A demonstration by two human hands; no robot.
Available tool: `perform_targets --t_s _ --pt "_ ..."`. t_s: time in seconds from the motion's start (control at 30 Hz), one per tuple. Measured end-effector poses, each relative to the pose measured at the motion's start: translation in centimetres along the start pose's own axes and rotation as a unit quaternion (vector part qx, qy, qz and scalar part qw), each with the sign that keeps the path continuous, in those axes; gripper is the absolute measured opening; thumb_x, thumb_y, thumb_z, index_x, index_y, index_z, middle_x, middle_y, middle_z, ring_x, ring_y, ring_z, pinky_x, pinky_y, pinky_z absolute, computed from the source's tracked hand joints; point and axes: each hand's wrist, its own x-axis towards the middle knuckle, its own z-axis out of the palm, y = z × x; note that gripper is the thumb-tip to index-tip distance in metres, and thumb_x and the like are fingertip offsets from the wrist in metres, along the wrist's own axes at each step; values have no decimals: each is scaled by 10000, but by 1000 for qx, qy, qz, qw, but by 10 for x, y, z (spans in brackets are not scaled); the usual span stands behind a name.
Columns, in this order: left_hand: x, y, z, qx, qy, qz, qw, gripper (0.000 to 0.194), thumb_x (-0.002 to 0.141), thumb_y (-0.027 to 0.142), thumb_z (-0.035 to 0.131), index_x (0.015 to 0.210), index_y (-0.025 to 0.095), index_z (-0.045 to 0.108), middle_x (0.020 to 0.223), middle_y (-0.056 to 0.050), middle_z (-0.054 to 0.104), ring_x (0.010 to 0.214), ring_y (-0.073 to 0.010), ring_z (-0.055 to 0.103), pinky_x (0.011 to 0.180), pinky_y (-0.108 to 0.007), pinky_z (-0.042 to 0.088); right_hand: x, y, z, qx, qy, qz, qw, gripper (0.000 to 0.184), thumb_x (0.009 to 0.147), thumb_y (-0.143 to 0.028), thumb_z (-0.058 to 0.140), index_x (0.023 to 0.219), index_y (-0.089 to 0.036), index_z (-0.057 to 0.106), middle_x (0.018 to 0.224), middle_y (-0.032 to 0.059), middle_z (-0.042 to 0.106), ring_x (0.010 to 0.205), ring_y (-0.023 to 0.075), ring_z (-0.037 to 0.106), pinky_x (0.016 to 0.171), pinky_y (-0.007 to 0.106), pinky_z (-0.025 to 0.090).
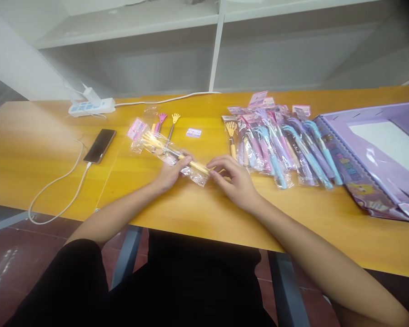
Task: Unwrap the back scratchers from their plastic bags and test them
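Observation:
A yellow back scratcher in a clear plastic sleeve (163, 150) lies slanted on the orange table (204, 213). My left hand (172, 171) pinches the sleeve near its middle. My right hand (233, 179) holds the sleeve's open end and the scratcher's handle tip. A pink header card (137, 128) sits at the sleeve's far end. Two loose scratchers, one pink (161, 121) and one yellow (173, 123), lie just behind the sleeve.
A row of packaged scratchers (279, 145) lies to the right, next to a purple display box (371, 154). A phone (100, 145) on a white cable and a power strip (92, 106) sit at the left. A small label (193, 132) lies mid-table.

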Motion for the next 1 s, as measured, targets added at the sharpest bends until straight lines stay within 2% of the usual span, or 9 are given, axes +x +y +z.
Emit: perform_targets --t_s 0.1,0.2,0.33,0.47,0.77,0.9,1.0 --pt "0 2 1 8 -23 8 1000 424 872 591 799 859 173 728 683 8 558 551 -97 489 487 -236 386 1 2 0 20 -13 19 1000 153 1028 -407 680 1035 -256 705 1118 82 697 917 219 678 748 365 601" --pt "0 5 4 7 -41 -11 999 465 846 627 811 847 171 715 649 16 545 519 -98 480 484 -249 378 1 4 0 9 -32 20 999 145 1017 -389 694 1005 -244 689 1100 79 691 896 208 683 710 343 596" --pt "1 5 4 18 -53 -22 998 477 853 637 798 840 169 706 605 29 513 495 -97 467 477 -250 358 0 5 -2 -58 -47 -35 997 80 1046 -313 640 1022 -242 668 1137 85 677 826 177 688 659 328 603" --pt "0 1 2 28 -69 -21 997 452 893 616 767 875 169 708 613 30 512 503 -99 474 489 -249 357 0 5 -3 -110 -54 -96 988 46 1046 -257 619 1023 -240 655 1171 103 692 847 186 702 694 356 637" --pt "-4 2 5 33 -78 -33 996 447 901 608 763 896 166 696 674 18 552 548 -99 494 505 -238 387 1 8 -2 -145 -35 -138 979 61 978 -192 643 936 -237 646 1052 94 717 736 180 696 672 371 639" --pt "-4 1 6 31 -54 -68 996 460 849 605 813 858 161 694 683 4 600 547 -103 521 497 -234 398 0 6 0 -171 -27 -157 972 117 908 -132 627 888 -245 602 1019 89 721 714 182 683 652 361 616" --pt "3 0 2 -12 6 -106 994 429 823 555 841 793 157 684 613 16 573 513 -99 514 477 -226 374 -1 3 -1 -179 -9 -193 965 161 858 -106 623 901 -259 595 1016 85 729 765 207 689 671 370 610"
